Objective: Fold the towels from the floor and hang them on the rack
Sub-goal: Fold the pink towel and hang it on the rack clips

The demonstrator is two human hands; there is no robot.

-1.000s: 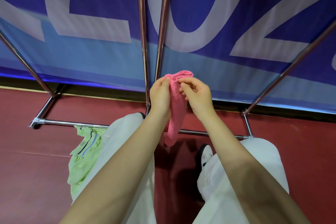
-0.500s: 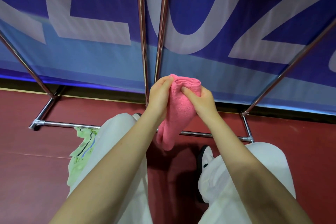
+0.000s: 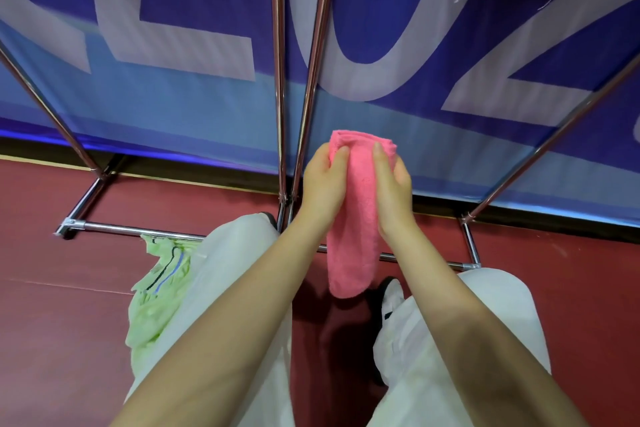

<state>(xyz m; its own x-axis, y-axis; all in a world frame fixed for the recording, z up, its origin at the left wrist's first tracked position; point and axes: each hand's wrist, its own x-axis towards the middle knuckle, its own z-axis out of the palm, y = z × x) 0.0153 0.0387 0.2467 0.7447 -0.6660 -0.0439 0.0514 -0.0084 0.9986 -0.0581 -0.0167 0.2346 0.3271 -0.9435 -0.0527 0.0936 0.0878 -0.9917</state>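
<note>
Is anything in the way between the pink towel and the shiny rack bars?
Nothing visible. Both hands, left and right, hold the folded pink terry towel just right of the chrome metal rack's two bars, with only open air between them.

Blue banner behind rack: large pale letters, cropped by frame edges. Readable: "L", then "O" or "0", then part of "Z" or "2". No other text.

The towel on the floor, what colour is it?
Light green towel with dark and blue stripes, seen in the head view.
</note>
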